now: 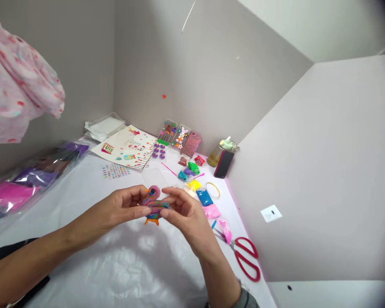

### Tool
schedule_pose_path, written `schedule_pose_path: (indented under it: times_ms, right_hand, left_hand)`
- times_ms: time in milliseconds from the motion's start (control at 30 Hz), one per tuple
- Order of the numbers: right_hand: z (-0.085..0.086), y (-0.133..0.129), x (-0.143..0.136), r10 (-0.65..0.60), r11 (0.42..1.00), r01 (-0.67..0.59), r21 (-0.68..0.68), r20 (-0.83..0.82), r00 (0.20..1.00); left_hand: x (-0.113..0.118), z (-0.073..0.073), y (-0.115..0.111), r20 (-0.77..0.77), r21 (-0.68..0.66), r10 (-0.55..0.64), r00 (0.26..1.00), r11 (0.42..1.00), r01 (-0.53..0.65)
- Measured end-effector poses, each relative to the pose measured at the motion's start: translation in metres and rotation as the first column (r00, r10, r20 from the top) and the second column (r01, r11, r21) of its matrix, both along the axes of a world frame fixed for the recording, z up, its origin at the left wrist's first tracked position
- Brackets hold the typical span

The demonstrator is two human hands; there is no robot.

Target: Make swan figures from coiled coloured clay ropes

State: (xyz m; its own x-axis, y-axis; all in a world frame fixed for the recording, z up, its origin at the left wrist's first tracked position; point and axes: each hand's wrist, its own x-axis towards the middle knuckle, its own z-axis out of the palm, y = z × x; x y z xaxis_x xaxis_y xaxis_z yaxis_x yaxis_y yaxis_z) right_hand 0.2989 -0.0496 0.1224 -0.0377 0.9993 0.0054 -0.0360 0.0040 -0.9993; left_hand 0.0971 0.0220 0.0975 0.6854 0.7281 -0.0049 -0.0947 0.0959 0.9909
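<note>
Between my two hands, above the white-covered table, is a small bird-like clay figure [153, 206]. It has swirled pink, blue and green colours, a curled head with a dark eye, and orange feet at the bottom. My left hand [128, 205] pinches it from the left, thumb across its front. From the right, my right hand [182, 209] grips its side between thumb and fingers. The fingertips behind the figure are partly hidden.
Packets of coloured clay [204, 197] lie right of my hands, with red-handled scissors [247, 259] nearer me. A phone [224, 164] leans by a bottle [213, 158]. Decorated cases [181, 136], a sticker-covered notebook [128, 147] and a gem sheet [116, 171] lie behind. Plastic bags [35, 179] line the left.
</note>
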Motion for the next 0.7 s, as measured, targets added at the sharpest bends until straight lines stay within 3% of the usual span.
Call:
schedule_pose_path:
  times_ms: [133,233,400,567,700]
  right_hand:
    - [0.023,-0.007,0.013,-0.073,0.997,0.073,-0.006,0.016,0.997]
    - [0.062,-0.004,0.046,-0.226,0.972,0.22,0.087,0.074,0.971]
    - [0.162,0.018,0.132,-0.502,0.836,0.458,0.301,0.085,0.86]
    - [0.266,0.056,0.207,-0.718,0.634,0.622,0.46,0.05,0.694]
    - [0.327,0.09,0.251,-0.826,0.496,0.704,0.508,0.028,0.563]
  left_hand:
    - [0.016,0.017,-0.002,0.03,0.051,-0.027,0.999,0.998,0.025]
    - [0.033,0.017,0.006,0.029,0.078,0.021,0.999,0.997,-0.023]
    - [0.077,-0.007,0.031,0.066,0.052,-0.036,0.997,0.998,0.032]
    - [0.128,-0.036,0.04,0.099,0.003,-0.18,0.979,0.983,0.181]
    - [0.154,-0.057,0.038,0.106,-0.041,-0.231,0.967,0.971,0.236]
